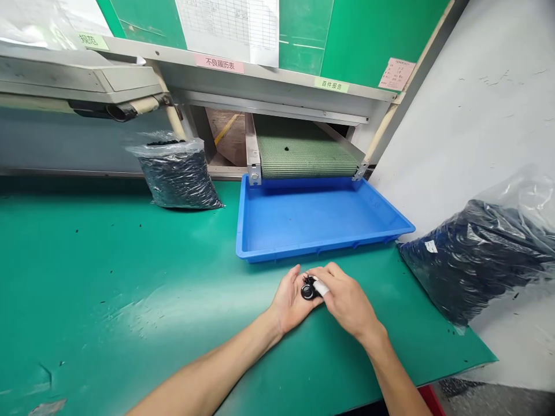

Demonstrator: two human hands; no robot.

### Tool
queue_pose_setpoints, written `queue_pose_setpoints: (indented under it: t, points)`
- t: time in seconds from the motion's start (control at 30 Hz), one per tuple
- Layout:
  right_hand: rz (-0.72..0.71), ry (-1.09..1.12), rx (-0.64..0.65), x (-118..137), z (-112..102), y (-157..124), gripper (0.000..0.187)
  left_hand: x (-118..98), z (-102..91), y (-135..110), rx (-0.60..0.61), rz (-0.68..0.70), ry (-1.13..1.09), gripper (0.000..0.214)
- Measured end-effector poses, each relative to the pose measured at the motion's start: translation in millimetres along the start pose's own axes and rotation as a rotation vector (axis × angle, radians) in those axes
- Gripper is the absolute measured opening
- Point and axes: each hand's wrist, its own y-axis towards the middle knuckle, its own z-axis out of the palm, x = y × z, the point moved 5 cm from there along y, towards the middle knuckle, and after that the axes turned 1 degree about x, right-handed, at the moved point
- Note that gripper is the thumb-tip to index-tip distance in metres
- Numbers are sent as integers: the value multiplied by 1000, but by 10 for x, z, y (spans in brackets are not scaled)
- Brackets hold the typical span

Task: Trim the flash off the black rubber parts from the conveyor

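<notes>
The left hand point(291, 301) and right hand point(344, 303) stay close, fingers pinched firmly on a small black part point(308, 290), held steady just above the tabletop point(108, 277), near a blue tray point(321, 249).

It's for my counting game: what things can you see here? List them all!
black round part: 1, black, between both hands
white finger wrap: 1, white, beside the black round part
blue plastic tray: 1, blue, on the mat
bags of black parts: 2, clear plastic, left of the tray and far right
mesh conveyor belt: 1, green, behind the tray
work mat: 1, green, across the bench
paper sheet: 1, white, on the wall above
left hand: 1, bare, on the black round part
right hand: 1, bare, on the black round part
</notes>
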Motion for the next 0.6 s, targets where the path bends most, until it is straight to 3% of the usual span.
queue_pose_setpoints:
  t: [0.13, 0.23, 0.6]
  points:
    - [-26, -77, 240, 56, 31, 162, 51, 12, -1, 7, -39, -51, 16, 45]
    - [-37, -101, 299, 25, 50, 237, 43, 15, -4, 12, -46, -85, 45, 47]
    - [-75, 2, 117, -68, 66, 216, 20, 13, -2, 10, 34, -77, 95, 53]
